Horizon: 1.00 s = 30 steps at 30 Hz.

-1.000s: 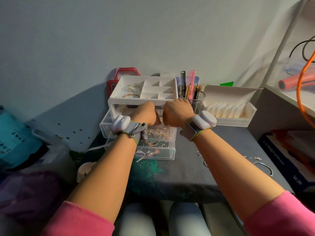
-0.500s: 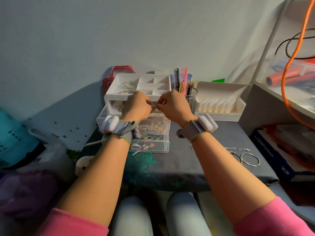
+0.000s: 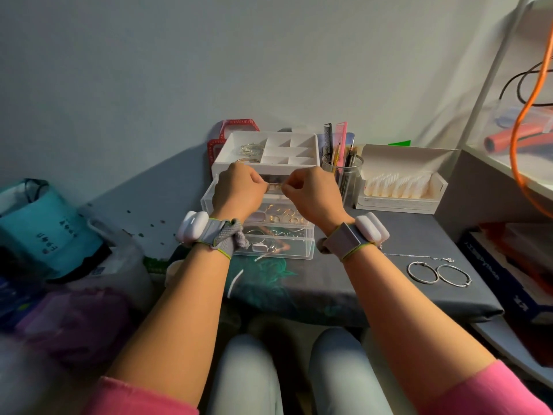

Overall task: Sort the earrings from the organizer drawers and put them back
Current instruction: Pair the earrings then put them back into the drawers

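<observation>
Head view: both forearms reached forward over the counter [image 3: 389, 298], pink sleeves at the near edge of the frame.
Counter: grey cloth on top, set against a pale wall.
Organizer [image 3: 209, 202]: clear, stacked drawers, stood at the back middle of the counter, white divided tray [image 3: 311, 145] on top with a few pieces in its left compartments.
Upper drawer [image 3: 284, 214]: pulled out toward the person, gold earrings loose inside.
Lower drawer [image 3: 305, 250]: silver pieces inside, partly hidden by the left wrist strap.
White box [image 3: 401, 187]: lid up, just right of the organizer, a row of white pads inside.
Left hand [image 3: 239, 191]: fingers curled, thumb and forefinger pinched one end of a small gold earring [image 3: 275, 186].
Right hand [image 3: 314, 197]: fingers curled, pinched the other end of the same earring.
Glass cup [image 3: 342, 178]: between organizer and box, held combs and brushes.
Silver hoops [image 3: 422, 272]: two, side by side flat on the counter, right of the right wrist, thin chain [image 3: 419, 256] just behind them.
Small gold earring: held above the open upper drawer, between both hands; shape too small to tell.
</observation>
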### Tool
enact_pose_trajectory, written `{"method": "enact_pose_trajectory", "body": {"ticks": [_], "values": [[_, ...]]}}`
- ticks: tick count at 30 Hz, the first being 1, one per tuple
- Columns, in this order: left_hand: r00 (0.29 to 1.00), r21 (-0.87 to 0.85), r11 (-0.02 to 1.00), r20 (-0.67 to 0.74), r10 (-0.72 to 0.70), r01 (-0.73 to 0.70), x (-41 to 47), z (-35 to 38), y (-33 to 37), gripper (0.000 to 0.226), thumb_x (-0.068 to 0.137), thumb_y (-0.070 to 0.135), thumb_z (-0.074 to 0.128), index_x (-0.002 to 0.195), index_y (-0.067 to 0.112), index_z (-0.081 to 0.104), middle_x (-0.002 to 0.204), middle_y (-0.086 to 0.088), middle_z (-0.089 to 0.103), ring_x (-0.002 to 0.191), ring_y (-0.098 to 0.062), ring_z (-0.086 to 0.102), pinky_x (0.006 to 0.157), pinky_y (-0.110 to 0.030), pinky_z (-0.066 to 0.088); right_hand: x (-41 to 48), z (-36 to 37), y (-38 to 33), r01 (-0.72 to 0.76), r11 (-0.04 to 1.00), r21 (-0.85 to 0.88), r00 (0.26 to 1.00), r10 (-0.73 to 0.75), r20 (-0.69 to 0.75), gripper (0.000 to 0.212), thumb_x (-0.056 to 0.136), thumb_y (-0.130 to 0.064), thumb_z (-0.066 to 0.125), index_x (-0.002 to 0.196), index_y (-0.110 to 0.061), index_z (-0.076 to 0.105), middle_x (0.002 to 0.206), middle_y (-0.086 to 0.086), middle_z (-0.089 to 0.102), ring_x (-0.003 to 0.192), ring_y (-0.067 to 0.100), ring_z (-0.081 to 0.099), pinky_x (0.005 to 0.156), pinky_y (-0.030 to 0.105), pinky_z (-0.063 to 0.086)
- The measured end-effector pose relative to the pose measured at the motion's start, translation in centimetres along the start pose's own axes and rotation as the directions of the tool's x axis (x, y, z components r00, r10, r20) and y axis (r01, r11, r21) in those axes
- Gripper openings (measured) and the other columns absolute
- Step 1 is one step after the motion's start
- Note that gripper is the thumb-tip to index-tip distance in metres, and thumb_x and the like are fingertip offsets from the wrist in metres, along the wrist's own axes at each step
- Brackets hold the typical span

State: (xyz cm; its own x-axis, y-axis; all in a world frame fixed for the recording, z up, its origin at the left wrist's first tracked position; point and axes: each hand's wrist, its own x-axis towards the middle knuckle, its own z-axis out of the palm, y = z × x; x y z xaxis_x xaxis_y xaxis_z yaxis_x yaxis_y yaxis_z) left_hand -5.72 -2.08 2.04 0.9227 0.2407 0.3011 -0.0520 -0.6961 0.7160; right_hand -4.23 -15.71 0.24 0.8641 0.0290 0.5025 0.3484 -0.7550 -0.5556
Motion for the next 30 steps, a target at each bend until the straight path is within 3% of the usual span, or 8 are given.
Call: {"method": "enact_pose_trajectory", "body": {"ticks": [4, 9, 13, 17, 22, 26, 30], "values": [[0.999, 0.042, 0.998, 0.008, -0.037, 0.037, -0.5, -0.3, -1.4, 0.025, 0.083, 0.022, 0.071, 0.060, 0.016, 0.067, 0.074, -0.003, 0.072, 0.076, -0.024, 0.069, 0.077, -0.033, 0.057, -1.3, 0.9, -0.9, -0.008, 1.000, 0.007, 1.000, 0.008, -0.020, 0.018, 0.082, -0.018, 0.057, 0.077, -0.014, 0.073, 0.074, 0.005, 0.071, 0.072, 0.024, 0.063, 0.063, 0.034, 0.053], [0.996, 0.052, 0.996, 0.047, -0.079, 0.076, -1.4, -0.3, -2.7, 0.025, 0.086, 0.022, 0.066, 0.063, 0.015, 0.064, 0.080, -0.009, 0.072, 0.080, -0.029, 0.066, 0.078, -0.036, 0.056, -2.8, 2.1, -1.6, -0.012, 1.000, 0.016, 1.000, 0.011, 0.021, 0.017, 0.082, -0.017, 0.055, 0.077, -0.014, 0.071, 0.077, 0.004, 0.071, 0.075, 0.025, 0.063, 0.064, 0.035, 0.053], [0.988, 0.108, 0.991, 0.120, -0.096, 0.083, -1.7, -0.3, -3.8, 0.026, 0.089, 0.015, 0.057, 0.064, 0.011, 0.059, 0.064, -0.010, 0.059, 0.060, -0.027, 0.054, 0.066, -0.032, 0.049, -3.3, 3.2, -1.8, -0.031, 0.998, 0.050, 0.997, 0.028, 0.072, 0.015, 0.083, -0.016, 0.056, 0.083, -0.013, 0.071, 0.084, 0.006, 0.072, 0.080, 0.026, 0.064, 0.070, 0.036, 0.054], [0.979, 0.106, 0.991, 0.180, -0.099, 0.081, -1.7, -0.1, -4.3, 0.036, 0.090, 0.026, 0.063, 0.058, 0.013, 0.052, 0.052, -0.005, 0.046, 0.052, -0.023, 0.044, 0.061, -0.029, 0.040, -3.7, 4.1, -1.9, -0.054, 0.998, 0.045, 0.992, 0.049, 0.115, 0.019, 0.086, -0.019, 0.059, 0.099, -0.009, 0.069, 0.096, 0.011, 0.070, 0.087, 0.029, 0.063, 0.075, 0.036, 0.053], [0.971, 0.046, 0.996, 0.222, -0.084, 0.076, -1.4, 0.2, -4.7, 0.024, 0.091, 0.026, 0.063, 0.072, 0.012, 0.066, 0.066, -0.009, 0.056, 0.061, -0.023, 0.048, 0.063, -0.029, 0.042, -3.8, 4.6, -1.8, -0.071, 0.996, 0.050, 0.993, 0.066, 0.102, 0.018, 0.088, -0.017, 0.058, 0.098, -0.007, 0.069, 0.096, 0.013, 0.070, 0.088, 0.028, 0.062, 0.074, 0.035, 0.051], [0.971, 0.005, 0.997, 0.230, -0.071, 0.072, -1.3, 0.5, -4.8, 0.015, 0.092, 0.026, 0.062, 0.079, 0.017, 0.063, 0.071, -0.011, 0.058, 0.065, -0.022, 0.046, 0.064, -0.030, 0.043, -3.6, 4.6, -1.7, -0.082, 0.995, 0.054, 0.994, 0.077, 0.079, 0.019, 0.088, -0.016, 0.057, 0.100, -0.007, 0.069, 0.098, 0.013, 0.070, 0.089, 0.028, 0.062, 0.073, 0.032, 0.049], [0.973, -0.027, 0.997, 0.223, -0.065, 0.073, -0.7, 0.8, -4.9, 0.022, 0.091, 0.022, 0.062, 0.087, 0.003, 0.072, 0.076, -0.019, 0.064, 0.067, -0.023, 0.049, 0.072, -0.044, 0.055, -3.3, 4.8, -1.5, -0.072, 0.996, 0.047, 0.995, 0.069, 0.076, 0.021, 0.089, -0.016, 0.056, 0.103, -0.005, 0.068, 0.100, 0.014, 0.070, 0.090, 0.027, 0.062, 0.073, 0.030, 0.047]]}}
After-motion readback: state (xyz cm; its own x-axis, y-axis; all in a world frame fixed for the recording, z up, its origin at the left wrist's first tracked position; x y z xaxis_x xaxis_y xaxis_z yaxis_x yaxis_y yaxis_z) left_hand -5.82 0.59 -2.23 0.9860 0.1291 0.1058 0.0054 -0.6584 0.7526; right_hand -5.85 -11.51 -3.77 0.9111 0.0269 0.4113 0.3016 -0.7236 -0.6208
